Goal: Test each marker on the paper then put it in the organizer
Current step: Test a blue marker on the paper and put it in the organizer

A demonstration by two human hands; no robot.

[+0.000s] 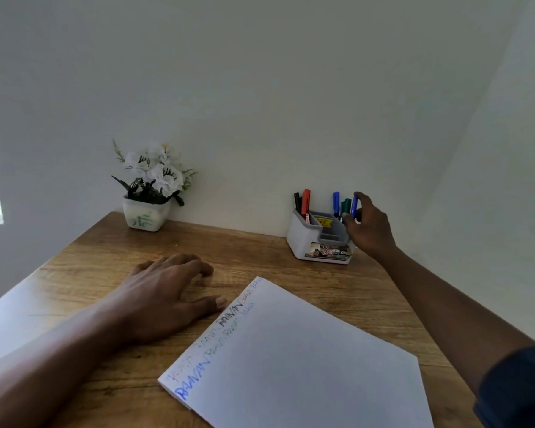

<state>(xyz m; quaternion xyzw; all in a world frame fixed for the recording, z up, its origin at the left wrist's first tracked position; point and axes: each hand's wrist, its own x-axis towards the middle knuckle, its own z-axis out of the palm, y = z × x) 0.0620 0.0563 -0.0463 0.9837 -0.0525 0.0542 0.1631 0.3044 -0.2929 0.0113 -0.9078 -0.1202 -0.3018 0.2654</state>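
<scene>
A white and grey organizer [303, 242] stands at the back right of the wooden desk, by the wall. Black and red markers [305, 201] stand in its left rear slot; a blue marker [336, 202] and a green one [346, 206] stand in its right rear slot. My right hand [369, 228] reaches to the organizer's right side, fingers closed around another blue marker [354, 206] held upright over that slot. My left hand [167, 291] lies flat on the desk, fingers spread, its thumb touching the paper's left edge. The white paper [297, 359] carries several coloured scribbles along that edge.
A white pot of artificial white flowers [147, 193] sits at the back left of the desk [260, 251] against the wall. A window edge shows at the far left. My dark sleeve shows at the lower right.
</scene>
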